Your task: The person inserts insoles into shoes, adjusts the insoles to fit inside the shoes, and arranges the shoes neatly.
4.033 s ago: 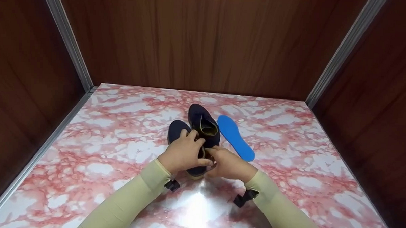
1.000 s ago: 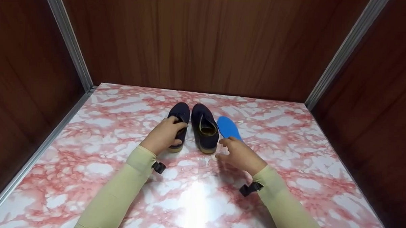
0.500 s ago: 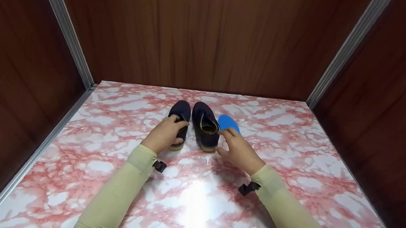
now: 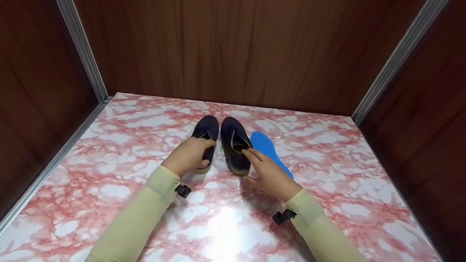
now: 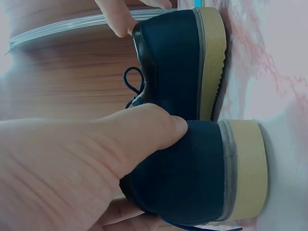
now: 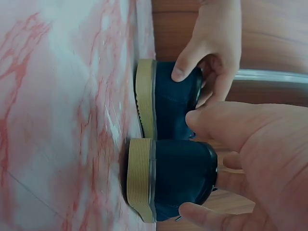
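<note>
Two dark navy lace-up shoes with tan soles stand side by side, toes away from me. My left hand (image 4: pixel 187 154) holds the left shoe (image 4: pixel 207 124) at its collar. In the left wrist view, the thumb presses the outside of that shoe's heel (image 5: pixel 192 168), with fingers on the far side. My right hand (image 4: pixel 272 177) is at the right shoe (image 4: pixel 230 127), fingers extended to the collar of its opening. Seen from the right wrist, its thumb stands apart from the right shoe's heel (image 6: pixel 178 168). A blue insole (image 4: pixel 263 143) lies right of the shoes, partly behind the right hand.
Red-and-white marbled tabletop (image 4: pixel 131 150) lies under everything, with a bright glare in front of the shoes. Dark wood panels (image 4: pixel 236 49) with metal corner strips (image 4: pixel 79 40) close off the back and sides.
Four seconds ago both hands were on the left shoe, nearer me; it now stands level beside the right shoe. My right hand has since moved over the insole to the right shoe's collar.
</note>
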A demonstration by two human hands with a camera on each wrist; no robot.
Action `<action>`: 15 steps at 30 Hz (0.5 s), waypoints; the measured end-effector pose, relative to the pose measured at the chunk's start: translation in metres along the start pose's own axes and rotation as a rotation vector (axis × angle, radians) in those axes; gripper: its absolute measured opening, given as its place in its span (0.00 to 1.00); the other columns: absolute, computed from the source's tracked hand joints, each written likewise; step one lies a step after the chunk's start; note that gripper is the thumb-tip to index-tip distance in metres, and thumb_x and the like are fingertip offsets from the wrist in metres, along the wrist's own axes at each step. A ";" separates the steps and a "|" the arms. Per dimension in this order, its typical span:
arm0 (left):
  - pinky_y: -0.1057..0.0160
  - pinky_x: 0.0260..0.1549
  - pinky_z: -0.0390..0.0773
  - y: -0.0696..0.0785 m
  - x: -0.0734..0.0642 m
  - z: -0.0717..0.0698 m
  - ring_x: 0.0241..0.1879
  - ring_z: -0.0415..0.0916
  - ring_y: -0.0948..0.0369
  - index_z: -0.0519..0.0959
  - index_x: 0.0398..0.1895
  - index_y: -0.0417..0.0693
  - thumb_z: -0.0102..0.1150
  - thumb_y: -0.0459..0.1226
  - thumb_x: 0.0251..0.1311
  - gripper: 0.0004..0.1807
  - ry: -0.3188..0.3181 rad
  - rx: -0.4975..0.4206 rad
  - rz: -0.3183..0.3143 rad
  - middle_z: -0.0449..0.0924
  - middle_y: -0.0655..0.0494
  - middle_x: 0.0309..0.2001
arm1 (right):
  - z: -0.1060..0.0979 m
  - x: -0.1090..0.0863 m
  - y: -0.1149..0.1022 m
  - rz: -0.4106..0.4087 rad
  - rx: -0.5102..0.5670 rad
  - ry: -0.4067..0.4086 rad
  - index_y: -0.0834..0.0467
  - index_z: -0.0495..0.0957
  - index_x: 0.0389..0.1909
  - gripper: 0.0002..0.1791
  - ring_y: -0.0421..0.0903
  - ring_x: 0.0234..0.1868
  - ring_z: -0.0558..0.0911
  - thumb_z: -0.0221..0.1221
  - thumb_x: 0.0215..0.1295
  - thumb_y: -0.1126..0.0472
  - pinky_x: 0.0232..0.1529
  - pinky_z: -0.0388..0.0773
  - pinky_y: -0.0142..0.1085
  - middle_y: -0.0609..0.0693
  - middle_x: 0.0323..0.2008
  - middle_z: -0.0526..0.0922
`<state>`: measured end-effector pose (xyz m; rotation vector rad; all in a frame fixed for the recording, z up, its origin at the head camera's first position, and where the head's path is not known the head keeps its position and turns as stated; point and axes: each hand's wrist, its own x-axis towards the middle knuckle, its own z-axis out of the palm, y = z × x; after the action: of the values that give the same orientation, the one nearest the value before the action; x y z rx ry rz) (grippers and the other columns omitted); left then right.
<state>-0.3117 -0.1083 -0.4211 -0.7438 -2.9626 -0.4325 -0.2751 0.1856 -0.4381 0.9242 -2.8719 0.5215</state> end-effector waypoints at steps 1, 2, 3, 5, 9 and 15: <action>0.40 0.69 0.80 0.000 0.000 0.000 0.68 0.82 0.40 0.77 0.76 0.50 0.74 0.41 0.70 0.33 0.003 -0.003 0.006 0.84 0.43 0.68 | 0.000 0.000 0.000 -0.006 -0.006 0.011 0.58 0.60 0.86 0.47 0.63 0.77 0.76 0.73 0.73 0.54 0.71 0.81 0.56 0.60 0.82 0.67; 0.40 0.68 0.81 0.000 -0.001 -0.001 0.67 0.82 0.40 0.77 0.76 0.49 0.74 0.41 0.70 0.32 0.007 -0.006 0.012 0.85 0.42 0.68 | -0.001 0.000 0.001 -0.013 -0.015 0.022 0.58 0.63 0.85 0.45 0.62 0.76 0.77 0.72 0.73 0.54 0.70 0.82 0.54 0.60 0.80 0.69; 0.40 0.68 0.81 0.000 -0.001 -0.001 0.66 0.83 0.40 0.78 0.75 0.49 0.74 0.40 0.69 0.32 0.011 -0.004 0.020 0.85 0.42 0.67 | -0.001 0.000 0.001 -0.020 -0.023 0.033 0.58 0.65 0.83 0.43 0.60 0.74 0.79 0.72 0.73 0.54 0.68 0.83 0.53 0.59 0.78 0.71; 0.40 0.68 0.81 0.001 -0.001 -0.002 0.67 0.82 0.40 0.78 0.74 0.49 0.75 0.40 0.69 0.32 0.018 0.006 0.035 0.84 0.42 0.67 | -0.002 0.000 0.001 -0.026 -0.031 0.055 0.58 0.70 0.80 0.38 0.57 0.69 0.82 0.71 0.74 0.53 0.66 0.85 0.50 0.57 0.74 0.75; 0.40 0.67 0.82 0.001 -0.003 -0.002 0.67 0.81 0.40 0.78 0.75 0.51 0.73 0.45 0.71 0.32 0.030 0.052 0.043 0.80 0.40 0.70 | -0.002 -0.001 0.002 -0.011 -0.036 0.087 0.57 0.79 0.71 0.28 0.53 0.60 0.85 0.70 0.76 0.51 0.60 0.86 0.48 0.54 0.65 0.79; 0.43 0.64 0.84 0.008 -0.005 -0.006 0.64 0.79 0.44 0.81 0.70 0.51 0.65 0.51 0.77 0.25 0.159 0.058 0.070 0.80 0.44 0.65 | -0.003 -0.002 0.001 0.076 -0.040 0.138 0.56 0.86 0.61 0.21 0.52 0.53 0.87 0.71 0.75 0.48 0.57 0.88 0.49 0.53 0.55 0.81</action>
<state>-0.3037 -0.1057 -0.4143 -0.7665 -2.7797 -0.3797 -0.2747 0.1884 -0.4362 0.7446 -2.7913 0.5100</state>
